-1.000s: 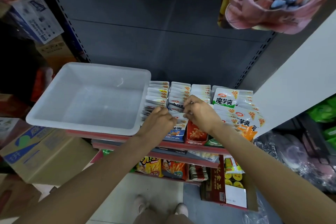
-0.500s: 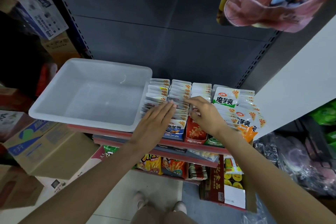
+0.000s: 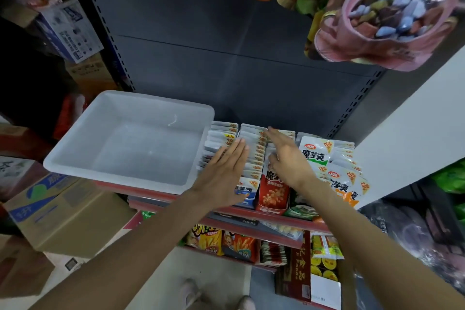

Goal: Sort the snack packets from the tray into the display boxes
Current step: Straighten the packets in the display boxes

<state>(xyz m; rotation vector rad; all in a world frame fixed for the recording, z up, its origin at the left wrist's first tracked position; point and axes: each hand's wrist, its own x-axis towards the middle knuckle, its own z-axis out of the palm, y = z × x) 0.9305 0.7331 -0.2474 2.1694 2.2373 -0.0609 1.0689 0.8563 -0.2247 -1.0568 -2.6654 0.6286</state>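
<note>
A white plastic tray (image 3: 75, 156) sits on the shelf at the left, with nothing inside it. To its right stand display boxes, a blue one (image 3: 247, 199) and a red one (image 3: 273, 196), packed with rows of white snack packets (image 3: 254, 151). My left hand (image 3: 224, 173) lies flat with straight fingers on the left rows of packets. My right hand (image 3: 286, 156) reaches over the red box's row, fingers stretched toward the back packets. More packets (image 3: 317, 153) stand upright at the right.
A dark grey shelf back panel (image 3: 239, 70) rises behind. Hanging snack bags (image 3: 392, 17) crowd the top right. Cardboard boxes (image 3: 57, 211) stand on the floor at left. A lower shelf (image 3: 251, 231) holds more snacks. A white wall (image 3: 415, 138) closes the right side.
Both hands have uncurled from the packets and now lie flat. They have slid farther back along the rows.
</note>
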